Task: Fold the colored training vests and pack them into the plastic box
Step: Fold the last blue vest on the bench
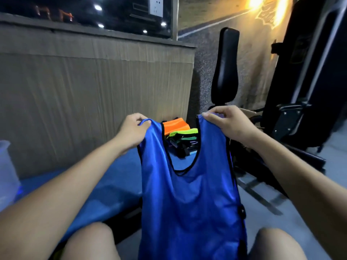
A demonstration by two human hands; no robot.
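**Blue vest held up by its shoulders, ready to fold**

At far left I see the translucent plastic box (7, 166), well apart from the work. My left hand (134, 131) pinches one shoulder strap of the blue vest (189, 199); my right hand (228, 122) grips the other, fingers curled over the edge. I judge that's to let it hang flat between my knees. Behind the neckline lie more vests (178, 132), orange and green.

A cardboard wall (93, 102) stands left, a black padded gym seat (226, 66) right, a wall socket (155, 6) above.
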